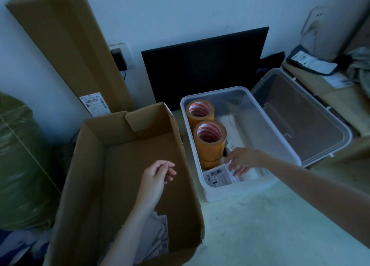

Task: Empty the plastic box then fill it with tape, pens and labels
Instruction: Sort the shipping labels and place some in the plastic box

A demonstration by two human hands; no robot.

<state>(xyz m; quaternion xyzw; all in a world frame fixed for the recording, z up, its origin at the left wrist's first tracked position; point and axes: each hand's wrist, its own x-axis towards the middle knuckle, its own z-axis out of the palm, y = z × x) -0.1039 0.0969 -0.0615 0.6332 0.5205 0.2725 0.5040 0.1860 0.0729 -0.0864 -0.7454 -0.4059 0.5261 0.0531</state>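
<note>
A clear plastic box (236,193) stands open on the table. Two stacks of orange-brown tape rolls (209,135) fill its left side. White printed labels (217,176) lie at its near end, with pale plastic-wrapped items beside them. My right hand (239,160) reaches into the box, and its fingers touch the top edge of the labels. My left hand (157,174) hovers over the open cardboard box (90,165) with loosely curled fingers, holding nothing. Pens are not visible.
The box's clear lid (300,121) lies to the right. A black panel (204,65) leans on the wall behind. Papers (158,239) lie in the cardboard box's near end. A tall flat carton (70,51) stands at the left, and a green wrapped bundle (18,161) sits beside it.
</note>
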